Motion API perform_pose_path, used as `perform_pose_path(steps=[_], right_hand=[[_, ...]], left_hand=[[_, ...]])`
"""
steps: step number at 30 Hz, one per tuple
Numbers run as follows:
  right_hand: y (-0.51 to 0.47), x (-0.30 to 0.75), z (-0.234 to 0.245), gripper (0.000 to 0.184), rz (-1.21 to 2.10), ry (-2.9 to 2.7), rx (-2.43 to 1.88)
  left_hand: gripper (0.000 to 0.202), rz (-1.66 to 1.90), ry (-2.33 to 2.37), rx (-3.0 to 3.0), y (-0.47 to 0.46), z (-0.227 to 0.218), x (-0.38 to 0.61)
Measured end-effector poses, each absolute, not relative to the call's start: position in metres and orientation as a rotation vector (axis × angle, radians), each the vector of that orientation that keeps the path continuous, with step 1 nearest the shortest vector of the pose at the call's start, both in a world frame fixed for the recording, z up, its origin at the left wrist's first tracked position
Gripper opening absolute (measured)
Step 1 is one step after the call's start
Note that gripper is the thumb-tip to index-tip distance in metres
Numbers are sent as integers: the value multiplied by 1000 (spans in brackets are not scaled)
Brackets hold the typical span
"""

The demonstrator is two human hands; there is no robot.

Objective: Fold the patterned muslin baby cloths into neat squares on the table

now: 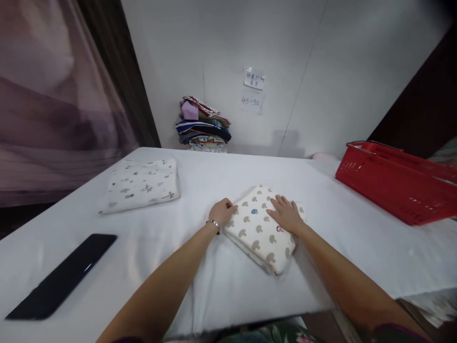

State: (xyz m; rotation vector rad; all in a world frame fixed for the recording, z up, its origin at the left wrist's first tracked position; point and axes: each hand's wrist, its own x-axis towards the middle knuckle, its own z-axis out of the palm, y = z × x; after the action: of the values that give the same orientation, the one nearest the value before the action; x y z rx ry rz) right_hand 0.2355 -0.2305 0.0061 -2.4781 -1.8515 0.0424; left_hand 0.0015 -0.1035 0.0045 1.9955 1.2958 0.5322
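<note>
A folded white cloth with grey mushroom prints (255, 231) lies on the white-covered table in front of me, turned at an angle. One blue and one red mushroom stand out on it. My left hand (222, 212), with a bracelet at the wrist, grips the cloth's left corner between curled fingers and thumb. Flat on the cloth's upper right part rests my right hand (285, 215), its fingers spread. Folded layers show along the cloth's near edge.
Another folded white cloth with grey prints (143, 185) lies at the left. Nearer is a dark flat panel (62, 276). A red plastic basket (396, 183) stands at the right. Folded fabrics (203, 126) are stacked by the wall, beside paper signs (253, 90).
</note>
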Motion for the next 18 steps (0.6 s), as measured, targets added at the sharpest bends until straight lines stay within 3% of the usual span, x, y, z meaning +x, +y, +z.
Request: perform_pose_path(steps=[7,11,14,18], right_hand=[[-233,223,27,63,187,-1813,-2464],[-248,190,33,64,223,-1950,-2294],[-263,167,24,64,212,-2078,-2182],[-271,158,11,59,121,-2128,-2172]], left_hand=[[44,512,1260,1995,-99,29,-18],[36,676,1126,2288,-139,39,-16],[42,666,866,2643,-176,26,-5],[53,564,872,2762,-197,-1,2]])
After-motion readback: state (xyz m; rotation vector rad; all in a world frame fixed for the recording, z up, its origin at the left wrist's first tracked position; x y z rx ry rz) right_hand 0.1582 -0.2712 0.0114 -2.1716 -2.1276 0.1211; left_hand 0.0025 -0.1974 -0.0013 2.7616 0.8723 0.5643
